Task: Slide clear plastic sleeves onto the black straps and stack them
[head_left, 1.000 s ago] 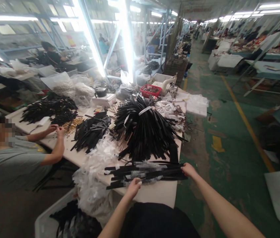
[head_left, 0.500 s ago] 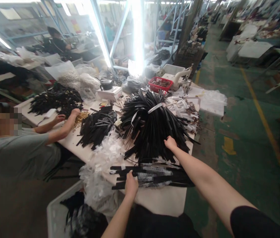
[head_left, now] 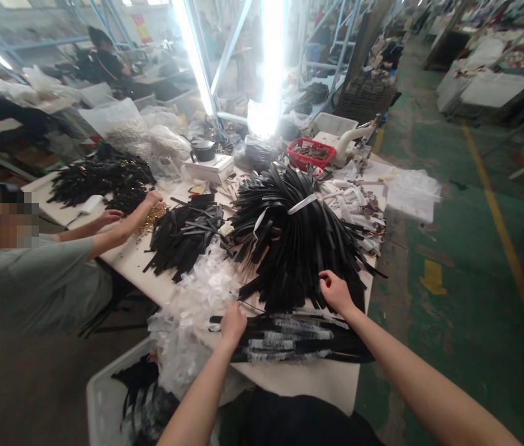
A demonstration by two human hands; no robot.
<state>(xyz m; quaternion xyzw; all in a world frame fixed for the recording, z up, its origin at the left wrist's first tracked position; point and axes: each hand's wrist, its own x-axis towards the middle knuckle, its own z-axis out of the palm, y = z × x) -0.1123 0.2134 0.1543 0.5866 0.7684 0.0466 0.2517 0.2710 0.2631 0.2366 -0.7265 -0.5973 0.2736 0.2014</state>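
My left hand (head_left: 234, 323) is closed at the left ends of a row of flat black straps (head_left: 345, 341) with clear wrapping around their middles. Its fingers face away, so whatever they hold is hidden. Over the lower right of a large fanned bundle of black straps (head_left: 299, 248), my right hand (head_left: 336, 292) has its fingers curled in a pinch. I cannot make out what is in that pinch. A white band (head_left: 302, 204) goes around the bundle near its top. Crumpled white wrapping (head_left: 197, 291) lies just left of my left hand.
A co-worker's hands (head_left: 153, 199) are at small gold-coloured pieces (head_left: 150, 222) on the left. A smaller strap pile (head_left: 185, 235) lies between us. Behind stand a red basket (head_left: 311, 153) and a white box (head_left: 209, 167). A crate (head_left: 99, 396) is at lower left.
My left hand has moved up and left, off the middle of the wrapped straps toward their left ends. My right hand has shifted slightly down and right in the picture. The view has shifted a little.
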